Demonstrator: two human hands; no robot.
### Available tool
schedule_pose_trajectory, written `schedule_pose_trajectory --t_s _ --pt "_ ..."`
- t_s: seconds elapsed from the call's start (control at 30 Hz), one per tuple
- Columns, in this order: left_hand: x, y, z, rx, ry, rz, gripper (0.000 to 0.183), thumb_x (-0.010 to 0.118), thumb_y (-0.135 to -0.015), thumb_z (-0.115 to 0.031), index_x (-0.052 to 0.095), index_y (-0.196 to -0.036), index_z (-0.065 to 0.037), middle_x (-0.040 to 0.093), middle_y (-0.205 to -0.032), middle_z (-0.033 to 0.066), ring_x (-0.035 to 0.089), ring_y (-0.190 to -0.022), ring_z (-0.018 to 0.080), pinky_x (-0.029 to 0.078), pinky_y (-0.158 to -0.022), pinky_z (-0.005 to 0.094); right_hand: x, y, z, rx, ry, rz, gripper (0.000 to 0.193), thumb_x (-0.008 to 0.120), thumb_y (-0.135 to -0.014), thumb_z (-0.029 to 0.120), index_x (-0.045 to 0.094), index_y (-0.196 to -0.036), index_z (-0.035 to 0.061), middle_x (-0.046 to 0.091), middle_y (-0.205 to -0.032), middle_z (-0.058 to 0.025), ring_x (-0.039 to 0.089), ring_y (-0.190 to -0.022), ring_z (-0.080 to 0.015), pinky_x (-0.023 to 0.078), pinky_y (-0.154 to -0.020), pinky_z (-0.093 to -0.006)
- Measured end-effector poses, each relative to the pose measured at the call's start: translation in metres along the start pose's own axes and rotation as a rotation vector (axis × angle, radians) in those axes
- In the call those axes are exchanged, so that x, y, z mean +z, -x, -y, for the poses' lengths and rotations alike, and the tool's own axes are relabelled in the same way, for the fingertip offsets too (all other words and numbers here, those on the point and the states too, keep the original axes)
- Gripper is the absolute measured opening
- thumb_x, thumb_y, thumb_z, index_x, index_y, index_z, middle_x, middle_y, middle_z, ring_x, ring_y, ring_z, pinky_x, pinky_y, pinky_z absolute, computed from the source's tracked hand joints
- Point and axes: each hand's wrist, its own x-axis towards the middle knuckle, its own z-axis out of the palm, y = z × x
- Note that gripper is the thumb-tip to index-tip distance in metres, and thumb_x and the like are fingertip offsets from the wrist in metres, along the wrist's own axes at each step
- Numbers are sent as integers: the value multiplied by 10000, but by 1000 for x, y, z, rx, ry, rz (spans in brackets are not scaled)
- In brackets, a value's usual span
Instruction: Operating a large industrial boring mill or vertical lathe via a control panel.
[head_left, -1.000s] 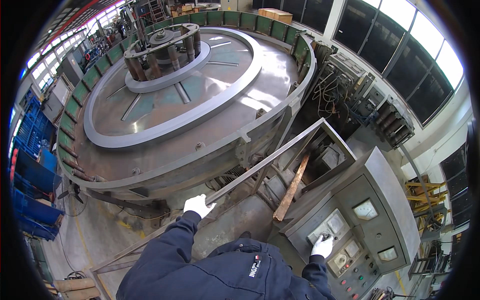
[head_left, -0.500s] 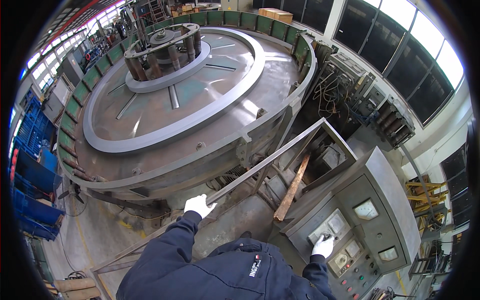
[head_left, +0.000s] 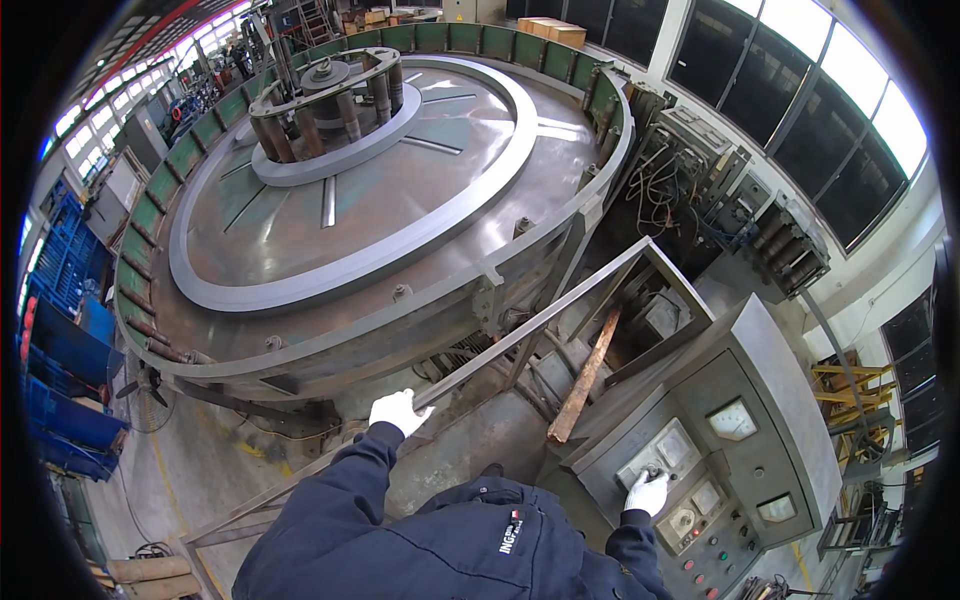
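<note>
Factory floor, left hand point(head_left: 398, 410) gripping rail point(head_left: 530, 330)

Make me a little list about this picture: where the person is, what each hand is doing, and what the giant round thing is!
Place: factory hall, seen from above
Left hand: white glove, gripping the metal guard rail
Right hand: white glove, on a knob of the grey control console
Giant round thing: a huge grey rotary table with a raised steel ring
Console face: dial gauges and small buttons
Nearby: rusty bar leaning below the rail
</note>
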Motion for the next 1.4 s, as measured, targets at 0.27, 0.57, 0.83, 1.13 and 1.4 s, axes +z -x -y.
schedule_pose_trajectory --t_s 0.27,0.57,0.83,1.13,1.4 --pt "0 0 1 0 1 9 664 649 -942 -705 722 -1152 -79 797 -1069 174 779 -993 362 616 -882 474 -8 1 7 36 -14 26 335 738 -1006 281 694 -1225 33 778 -1101 -201 752 -1033 -381 586 -925 -484" --pt "0 0 1 5 -10 6 664 646 -949 -701 716 -1161 -76 796 -1066 175 780 -989 360 616 -881 475 -6 1 5 38 -44 33 333 743 -999 270 692 -1225 30 777 -1112 -202 752 -1050 -379 584 -934 -481" --pt "-1 0 0 -1 0 8 656 652 -945 -699 721 -1145 -78 800 -1054 177 781 -982 361 617 -878 474 -4 2 4 22 -52 7 366 744 -1000 274 688 -1252 14 781 -1118 -210 753 -1055 -391 584 -938 -486" --pt "1 2 3 -12 -9 12 673 651 -944 -709 715 -1153 -72 799 -1058 183 780 -986 367 616 -883 479 -34 28 13 137 -222 -22 335 775 -989 249 684 -1194 0 782 -1016 -197 759 -920 -390 587 -875 -462" --pt "-2 1 -1 -8 -1 17 680 647 -945 -717 718 -1153 -74 799 -1061 184 779 -990 371 615 -886 480 -24 43 -20 57 -214 132 330 879 -894 268 697 -882 -7 739 -783 -190 713 -724 -359 578 -754 -456"
